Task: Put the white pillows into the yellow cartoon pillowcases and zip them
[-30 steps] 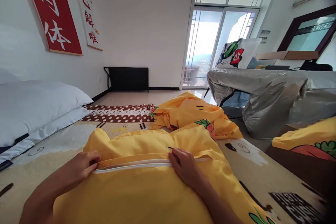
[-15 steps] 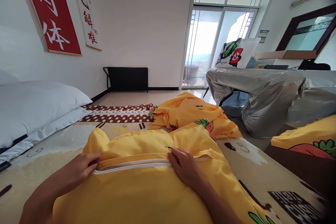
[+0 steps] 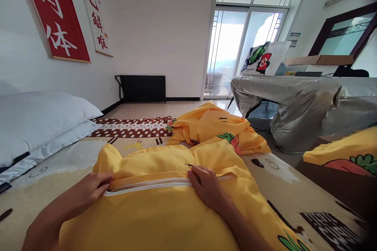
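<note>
A stuffed yellow pillowcase (image 3: 153, 219) with carrot prints lies across the bed in front of me. Along its upper side runs a white zipper (image 3: 150, 185), part of it showing under a fabric flap. At the zipper's left end, my left hand (image 3: 96, 186) is closed, pinching the edge of the cloth. My right hand (image 3: 206, 184) is curled over the zipper line farther right, its fingers closed; whether a zipper pull is in them is hidden. Beyond the pillowcase lies a crumpled yellow cloth (image 3: 212, 121) with the same kind of print.
White pillows (image 3: 44, 119) are stacked at the left. A patterned beige blanket (image 3: 294, 192) covers the bed. To the right, a box (image 3: 330, 180) holds yellow printed fabric (image 3: 344, 151). Behind it stands a table (image 3: 300, 98) under silver sheeting, bearing a bag (image 3: 265, 60).
Both hands keep the same hold on the pillowcase. Only the camera view has shifted very slightly.
</note>
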`<state>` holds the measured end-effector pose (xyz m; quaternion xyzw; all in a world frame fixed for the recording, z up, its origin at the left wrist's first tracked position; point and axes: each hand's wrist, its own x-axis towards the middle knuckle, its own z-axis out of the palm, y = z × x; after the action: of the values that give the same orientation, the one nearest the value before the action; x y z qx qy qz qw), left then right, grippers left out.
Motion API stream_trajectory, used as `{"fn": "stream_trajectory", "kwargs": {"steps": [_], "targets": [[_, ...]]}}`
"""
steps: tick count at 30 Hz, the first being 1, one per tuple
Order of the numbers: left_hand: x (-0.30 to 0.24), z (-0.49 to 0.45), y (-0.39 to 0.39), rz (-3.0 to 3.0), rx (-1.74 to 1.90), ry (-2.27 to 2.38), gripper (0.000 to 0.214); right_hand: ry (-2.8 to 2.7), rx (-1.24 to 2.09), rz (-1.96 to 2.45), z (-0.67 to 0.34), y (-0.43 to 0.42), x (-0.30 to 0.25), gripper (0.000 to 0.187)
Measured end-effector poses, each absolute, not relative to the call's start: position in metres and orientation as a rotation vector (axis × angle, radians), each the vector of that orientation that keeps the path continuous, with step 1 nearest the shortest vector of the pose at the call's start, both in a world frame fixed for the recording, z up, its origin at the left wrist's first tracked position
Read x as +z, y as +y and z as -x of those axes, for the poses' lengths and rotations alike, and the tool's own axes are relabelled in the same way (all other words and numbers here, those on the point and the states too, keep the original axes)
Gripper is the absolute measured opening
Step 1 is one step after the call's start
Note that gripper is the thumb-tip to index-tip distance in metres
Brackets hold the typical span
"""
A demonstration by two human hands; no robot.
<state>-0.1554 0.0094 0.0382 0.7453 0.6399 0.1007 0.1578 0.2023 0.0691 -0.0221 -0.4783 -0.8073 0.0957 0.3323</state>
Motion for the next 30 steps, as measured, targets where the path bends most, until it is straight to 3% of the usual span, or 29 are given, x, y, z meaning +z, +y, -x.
{"fn": "stream_trajectory", "kwargs": {"steps": [15,20,24,26,30], "targets": [[0.048,0.148,0.019,-2.061,0.255,1.8,0.027,-2.064,0.149,1.213,-0.197,0.08,-0.039,0.033],[0.046,0.151,0.004,-2.08,0.518,1.733,0.034,-2.068,0.042,1.156,-0.199,0.08,-0.037,0.03],[0.037,0.156,-0.002,-2.068,0.661,1.725,0.032,-1.978,-0.22,1.08,-0.196,0.068,-0.015,0.015],[0.035,0.159,-0.002,-2.047,0.695,1.728,0.031,-1.974,-0.328,1.008,-0.18,0.049,0.005,0.017],[0.036,0.161,-0.001,-2.032,0.725,1.68,0.031,-2.292,-0.148,0.839,-0.108,-0.001,0.04,0.021]]}}
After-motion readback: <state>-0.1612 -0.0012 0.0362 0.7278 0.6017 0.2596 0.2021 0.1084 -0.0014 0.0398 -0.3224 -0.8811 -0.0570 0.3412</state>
